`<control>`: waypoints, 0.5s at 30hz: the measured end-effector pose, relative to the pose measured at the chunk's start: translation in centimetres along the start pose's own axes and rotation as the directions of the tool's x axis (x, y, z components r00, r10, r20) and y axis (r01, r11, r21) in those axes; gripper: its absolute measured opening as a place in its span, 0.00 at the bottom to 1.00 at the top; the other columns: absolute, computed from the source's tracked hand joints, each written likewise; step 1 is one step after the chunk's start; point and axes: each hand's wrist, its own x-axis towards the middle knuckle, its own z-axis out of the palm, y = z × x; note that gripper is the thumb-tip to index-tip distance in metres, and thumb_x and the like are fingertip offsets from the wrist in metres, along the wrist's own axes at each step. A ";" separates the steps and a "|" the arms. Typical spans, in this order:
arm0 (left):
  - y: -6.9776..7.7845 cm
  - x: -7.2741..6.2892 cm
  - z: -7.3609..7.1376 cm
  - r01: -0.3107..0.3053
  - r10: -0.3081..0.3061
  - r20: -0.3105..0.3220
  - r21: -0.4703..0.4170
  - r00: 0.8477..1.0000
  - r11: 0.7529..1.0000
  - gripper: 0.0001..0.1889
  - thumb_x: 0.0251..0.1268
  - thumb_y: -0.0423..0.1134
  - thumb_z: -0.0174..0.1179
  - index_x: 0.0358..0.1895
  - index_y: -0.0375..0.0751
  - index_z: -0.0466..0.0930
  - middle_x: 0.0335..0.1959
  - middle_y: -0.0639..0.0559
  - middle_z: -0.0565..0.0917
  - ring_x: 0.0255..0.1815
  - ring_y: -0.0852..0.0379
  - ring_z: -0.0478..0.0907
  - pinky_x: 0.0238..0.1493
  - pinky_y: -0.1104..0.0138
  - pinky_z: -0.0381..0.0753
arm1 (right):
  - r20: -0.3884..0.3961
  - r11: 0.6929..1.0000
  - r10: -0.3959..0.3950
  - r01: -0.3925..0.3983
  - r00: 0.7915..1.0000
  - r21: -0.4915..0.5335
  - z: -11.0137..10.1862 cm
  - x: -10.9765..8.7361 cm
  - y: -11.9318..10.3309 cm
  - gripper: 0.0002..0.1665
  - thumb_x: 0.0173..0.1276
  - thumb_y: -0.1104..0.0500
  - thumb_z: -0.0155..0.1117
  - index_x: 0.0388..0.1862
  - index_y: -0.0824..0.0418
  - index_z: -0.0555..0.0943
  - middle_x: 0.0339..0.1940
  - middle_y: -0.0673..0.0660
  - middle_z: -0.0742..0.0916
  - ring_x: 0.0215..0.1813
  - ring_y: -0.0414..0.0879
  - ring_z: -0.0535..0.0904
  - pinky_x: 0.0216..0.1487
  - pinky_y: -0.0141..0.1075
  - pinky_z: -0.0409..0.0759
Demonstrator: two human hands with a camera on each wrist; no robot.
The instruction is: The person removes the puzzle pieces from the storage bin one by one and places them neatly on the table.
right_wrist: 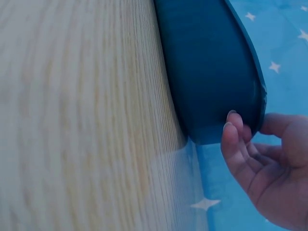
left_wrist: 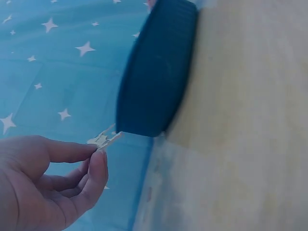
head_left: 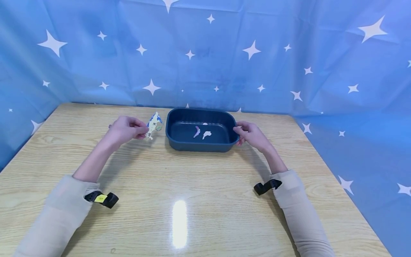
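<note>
My left hand pinches a thin cut-out piece, pale with blue and green patches, between thumb and fingertips. It holds the piece upright just left of a dark blue rectangular bin. Seen edge-on in the left wrist view, the cut-out looks thin. At the bin's right end, my right hand grips the rim; in the right wrist view the fingers lie along the outer wall. Inside the bin are a small purplish piece, a pale piece and a tiny light piece.
The bin stands near the back edge of a light wood table. Behind it hangs a blue curtain with white stars. A black wrist camera is strapped to the left sleeve, another black camera to the right.
</note>
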 end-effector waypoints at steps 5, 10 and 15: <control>-1.2 -0.2 0.6 0.028 -0.030 0.035 0.045 0.999 0.999 0.14 0.72 0.33 0.60 0.50 0.23 0.79 0.39 0.44 0.85 0.35 0.59 0.84 0.45 0.64 0.85 | -0.010 1.000 0.007 -0.007 1.000 -0.011 0.0 0.1 0.1 0.32 0.81 0.54 0.53 0.75 0.72 0.63 0.42 0.70 0.81 0.30 0.52 0.85 0.41 0.48 0.86; -2.1 -0.3 1.3 0.056 -0.060 0.092 0.043 0.994 0.997 0.13 0.72 0.31 0.58 0.50 0.21 0.78 0.39 0.41 0.85 0.34 0.59 0.84 0.42 0.67 0.85 | -0.015 1.000 0.000 -0.001 1.000 -0.021 0.0 0.2 0.4 0.32 0.81 0.53 0.54 0.74 0.72 0.65 0.37 0.68 0.81 0.30 0.52 0.85 0.41 0.48 0.86; -2.6 -0.3 1.8 0.091 -0.098 0.134 0.059 0.986 0.994 0.14 0.72 0.31 0.58 0.51 0.20 0.77 0.39 0.39 0.84 0.32 0.59 0.84 0.40 0.67 0.85 | -0.017 1.000 0.003 -0.003 1.000 -0.018 0.0 0.2 0.4 0.31 0.81 0.54 0.54 0.73 0.72 0.65 0.37 0.66 0.82 0.30 0.52 0.85 0.41 0.48 0.86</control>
